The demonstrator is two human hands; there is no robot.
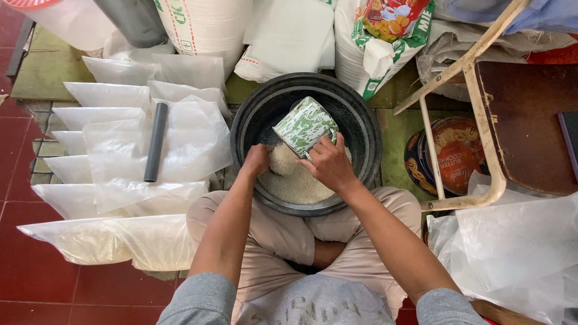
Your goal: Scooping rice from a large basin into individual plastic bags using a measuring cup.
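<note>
Sitting cross-legged on red floor tiles [36, 283], right hand [328, 164] gripping a green-patterned mug [304, 125], left hand [257, 159] curled in rice [295, 183].

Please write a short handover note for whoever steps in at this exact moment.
Right hand grips the green-and-white patterned mug, tipped into the black basin.
Left hand is down in the white grains, at the mug's mouth.
Done: filled clear bags lie on the floor to the left, a grey tube on top.
Left: grains remain in the basin; empty bags sit to the right.
</note>
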